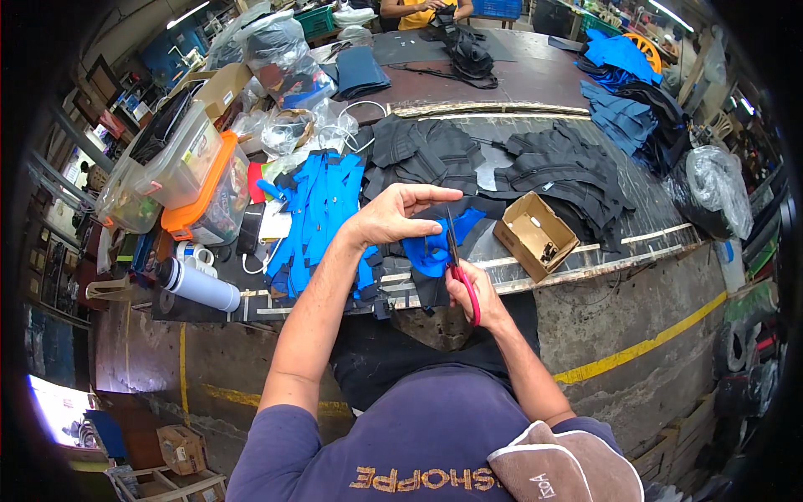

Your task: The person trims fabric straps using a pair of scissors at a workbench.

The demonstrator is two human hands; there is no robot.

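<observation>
My right hand [474, 289] is closed round the pink handles of a pair of scissors [465, 293], whose dark blades point up and away from me. Near the blade tips is my left hand [393, 216], its index finger stretched out and its thumb apart from it. Nothing shows between that thumb and finger; the other fingers are partly hidden. Just below lies a blue fabric piece [431, 255] with black parts, next to the blades. To the left, blue strap pieces [322, 213] are heaped on the table. Black fabric pieces [422, 155] are piled beyond my hands.
An open cardboard box [537, 237] stands right of the scissors, near the table edge. On the left are a pale bottle [198, 285], a white mug [196, 257] and plastic bins [201, 184]. Another person [416, 12] handles black goods across the table. Blue fabric [623, 117] is stacked far right.
</observation>
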